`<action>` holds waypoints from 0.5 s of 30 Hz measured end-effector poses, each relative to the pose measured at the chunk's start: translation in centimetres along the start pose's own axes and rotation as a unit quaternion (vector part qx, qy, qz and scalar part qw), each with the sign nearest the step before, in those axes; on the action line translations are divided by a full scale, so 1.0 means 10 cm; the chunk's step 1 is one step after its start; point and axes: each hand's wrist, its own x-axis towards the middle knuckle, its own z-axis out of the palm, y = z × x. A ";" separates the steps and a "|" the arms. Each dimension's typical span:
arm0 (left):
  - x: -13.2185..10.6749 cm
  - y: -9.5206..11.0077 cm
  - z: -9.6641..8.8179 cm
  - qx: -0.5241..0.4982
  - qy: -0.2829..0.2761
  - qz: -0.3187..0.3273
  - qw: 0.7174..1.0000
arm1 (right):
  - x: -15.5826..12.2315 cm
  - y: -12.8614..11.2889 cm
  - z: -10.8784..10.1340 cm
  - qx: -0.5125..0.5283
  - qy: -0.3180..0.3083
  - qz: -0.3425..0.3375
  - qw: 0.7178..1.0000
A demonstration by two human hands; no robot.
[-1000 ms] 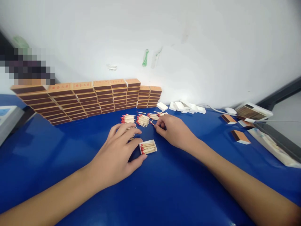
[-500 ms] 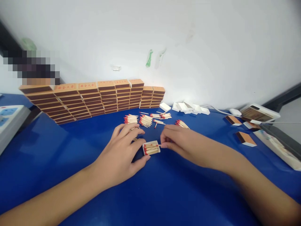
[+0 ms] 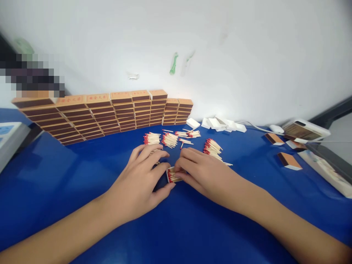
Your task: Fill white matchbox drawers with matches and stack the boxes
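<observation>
A small white matchbox tray sits on the blue table, partly filled with red-tipped matches. My left hand curves round its left end, with thumb and forefinger at opposite corners. My right hand is over the tray's right part, fingers pinched down among the matches. A match was between these fingers a moment earlier; the fingertips now hide it. Behind the hands lie loose piles of matches. Another pile lies just beyond my right hand, and further matches are partly covered by my left fingers.
Stacked matchboxes form a long row along the wall at the back left. White empty trays are heaped to their right. Several matchboxes, a white device and a cable lie at the right. A white box stands far left.
My right hand has moved left and over the tray, covering its right part and revealing more of the pile behind it. My left hand has stayed at the tray's left end.
</observation>
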 end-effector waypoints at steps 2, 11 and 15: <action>0.00 0.00 0.00 0.000 -0.001 -0.002 1.000 | 0.00 0.03 -0.01 0.037 0.019 0.007 0.999; -0.01 -0.01 0.00 0.004 0.006 0.010 1.000 | 0.04 0.67 0.12 -0.005 0.097 0.181 0.979; -0.03 -0.01 -0.02 0.005 0.001 0.006 1.000 | 0.07 0.72 0.10 0.007 0.047 0.176 0.983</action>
